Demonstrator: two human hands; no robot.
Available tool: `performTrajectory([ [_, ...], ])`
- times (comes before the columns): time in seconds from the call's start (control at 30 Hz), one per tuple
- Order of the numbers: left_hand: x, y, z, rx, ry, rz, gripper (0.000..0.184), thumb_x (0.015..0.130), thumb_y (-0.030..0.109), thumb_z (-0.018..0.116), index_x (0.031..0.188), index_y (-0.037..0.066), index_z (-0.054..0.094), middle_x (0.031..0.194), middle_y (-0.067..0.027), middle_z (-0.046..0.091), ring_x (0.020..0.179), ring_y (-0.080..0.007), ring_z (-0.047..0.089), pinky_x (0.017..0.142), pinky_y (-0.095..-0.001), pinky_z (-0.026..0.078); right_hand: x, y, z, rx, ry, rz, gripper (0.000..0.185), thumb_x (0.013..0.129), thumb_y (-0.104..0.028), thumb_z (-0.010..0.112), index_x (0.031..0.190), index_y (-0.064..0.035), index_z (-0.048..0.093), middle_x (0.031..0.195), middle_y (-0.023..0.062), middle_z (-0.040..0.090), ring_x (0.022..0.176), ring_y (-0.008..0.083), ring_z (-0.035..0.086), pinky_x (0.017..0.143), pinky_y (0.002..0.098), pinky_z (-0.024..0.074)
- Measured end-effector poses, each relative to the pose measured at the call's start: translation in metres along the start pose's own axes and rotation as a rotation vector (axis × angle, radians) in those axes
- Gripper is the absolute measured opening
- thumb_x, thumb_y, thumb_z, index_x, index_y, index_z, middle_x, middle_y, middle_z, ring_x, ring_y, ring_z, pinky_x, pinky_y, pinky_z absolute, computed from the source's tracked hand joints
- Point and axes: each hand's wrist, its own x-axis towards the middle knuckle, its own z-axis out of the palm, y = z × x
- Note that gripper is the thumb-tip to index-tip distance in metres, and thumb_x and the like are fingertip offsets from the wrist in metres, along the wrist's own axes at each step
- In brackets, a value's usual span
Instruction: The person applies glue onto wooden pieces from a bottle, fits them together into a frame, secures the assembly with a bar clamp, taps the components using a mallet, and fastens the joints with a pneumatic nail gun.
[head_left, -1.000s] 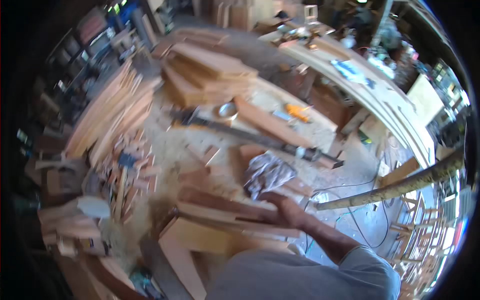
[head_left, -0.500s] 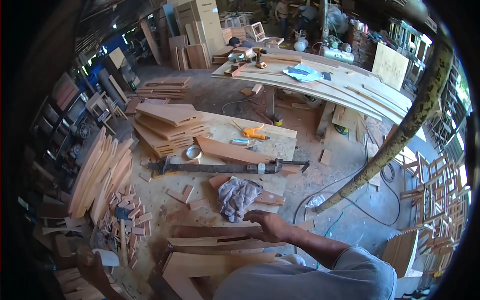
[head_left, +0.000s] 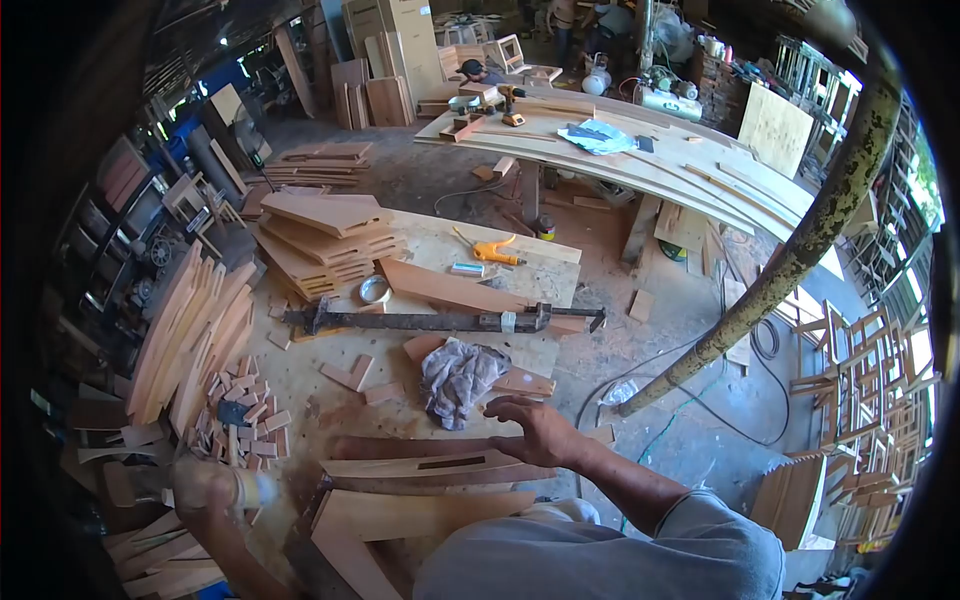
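Note:
My right hand [head_left: 535, 432] rests at the edge of a curved wooden piece [head_left: 430, 467] that has a long slot. Its fingers are bent and apart, with nothing visible between them. A crumpled grey cloth [head_left: 462, 380] lies just beyond the fingertips. At the lower left, my left hand [head_left: 205, 488] is smeared by motion beside a pale, blurred container [head_left: 252, 489]. Whether its fingers close on the container cannot be made out. Nearest my body sits an angled wooden frame [head_left: 410, 515].
A long bar clamp [head_left: 430, 321], a tape roll [head_left: 374, 290] and an orange tool [head_left: 492, 251] lie on the bench. Small offcuts [head_left: 255, 415] and curved boards [head_left: 185, 335] fill the left. A mottled pole [head_left: 775, 270] slants at right. A person [head_left: 480, 73] is behind the far table.
My left hand has moved right and slightly up, beside the pale container, which also appears farther right. My right hand stays by the slotted wood, its fingers little changed. The view has shifted slightly.

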Motion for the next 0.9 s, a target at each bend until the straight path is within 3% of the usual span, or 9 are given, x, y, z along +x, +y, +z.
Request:
performTrajectory([
  [0.17,-0.019,0.076,0.057,0.352,0.159,-0.108,0.051,0.083,0.015,0.068,0.131,0.000,0.060,0.117,-0.0191,0.065,0.097,-0.0245,0.064,0.089,-0.0378,0.054,0.008,-0.005,0.002,-0.021,0.020,-0.069,0.041,0.086,-0.020,0.075,0.121,-0.0023,0.065,0.122,0.0150,0.068,0.106,0.0331,0.067,0.093,0.0396,0.0537],
  [0.2,-0.023,0.058,0.056,-0.274,0.275,-0.311,0.058,0.079,0.018,0.077,0.131,-0.001,0.060,0.112,-0.0171,0.068,0.095,-0.0252,0.066,0.083,-0.0375,0.057,0.013,-0.008,0.000,0.016,0.004,-0.034,0.041,0.085,-0.018,0.076,0.122,-0.0026,0.065,0.120,0.0144,0.068,0.104,0.0317,0.067,0.091,0.0390,0.0540],
  [0.33,-0.019,0.038,0.073,0.457,0.142,-0.024,0.055,0.080,0.009,0.080,0.131,-0.003,0.061,0.114,-0.0158,0.069,0.094,-0.0221,0.068,0.083,-0.0362,0.057,0.029,-0.009,0.006,0.094,0.042,-0.126,0.041,0.081,-0.007,0.079,0.119,0.0013,0.066,0.113,0.0132,0.070,0.094,0.0256,0.066,0.086,0.0366,0.0553],
  [0.4,-0.021,0.049,0.086,-0.557,0.012,-0.181,0.058,0.076,0.010,0.084,0.128,-0.003,0.062,0.113,-0.0150,0.070,0.093,-0.0205,0.068,0.085,-0.0345,0.056,0.043,-0.033,0.002,0.218,0.030,-0.120,0.040,0.085,-0.010,0.077,0.121,0.0023,0.066,0.113,0.0124,0.069,0.094,0.0249,0.066,0.086,0.0352,0.0544],
  [0.43,-0.027,0.057,0.099,-0.578,0.109,-0.284,0.062,0.072,0.009,0.086,0.127,-0.003,0.061,0.109,-0.0138,0.070,0.091,-0.0197,0.068,0.084,-0.0299,0.055,0.050,-0.040,0.003,0.234,0.013,-0.116,0.040,0.085,-0.010,0.077,0.121,0.0023,0.066,0.113,0.0124,0.069,0.094,0.0249,0.066,0.086,0.0352,0.0544],
  [0.5,-0.027,0.097,0.122,-0.136,-0.127,0.193,0.052,0.077,0.006,0.082,0.123,-0.005,0.061,0.106,-0.0141,0.071,0.087,-0.0182,0.068,0.079,-0.0259,0.055,0.062,-0.057,0.007,0.416,-0.066,-0.109,0.035,0.092,-0.014,0.073,0.122,0.0022,0.066,0.117,0.0103,0.067,0.095,0.0215,0.064,0.085,0.0334,0.0534],
  [0.6,-0.027,0.110,0.157,-0.262,-0.181,0.148,0.050,0.075,0.006,0.084,0.119,-0.003,0.063,0.105,-0.0141,0.072,0.082,-0.0162,0.068,0.073,-0.0248,0.056,0.078,-0.089,0.020,0.611,-0.124,0.000,0.035,0.103,-0.025,0.060,0.123,0.0022,0.065,0.118,0.0090,0.066,0.098,0.0185,0.062,0.088,0.0299,0.0504],
  [0.67,-0.027,0.112,0.173,-0.596,-0.300,0.028,0.046,0.073,0.006,0.086,0.113,-0.002,0.066,0.101,-0.0129,0.073,0.078,-0.0153,0.067,0.070,-0.0251,0.055,0.092,-0.098,0.034,0.767,-0.133,-0.206,0.043,0.110,-0.035,0.044,0.120,0.0010,0.065,0.114,0.0077,0.066,0.097,0.0153,0.060,0.088,0.0266,0.0472],
  [0.9,-0.041,0.129,0.207,-0.517,-0.360,0.041,0.041,0.073,0.004,0.087,0.108,-0.002,0.068,0.093,-0.0094,0.075,0.075,-0.0139,0.067,0.069,-0.0250,0.055,0.093,-0.108,0.059,0.897,0.108,-0.052,0.042,0.111,-0.032,0.039,0.094,-0.0007,0.061,0.089,0.0075,0.061,0.077,0.0158,0.052,0.074,0.0297,0.0469],
])
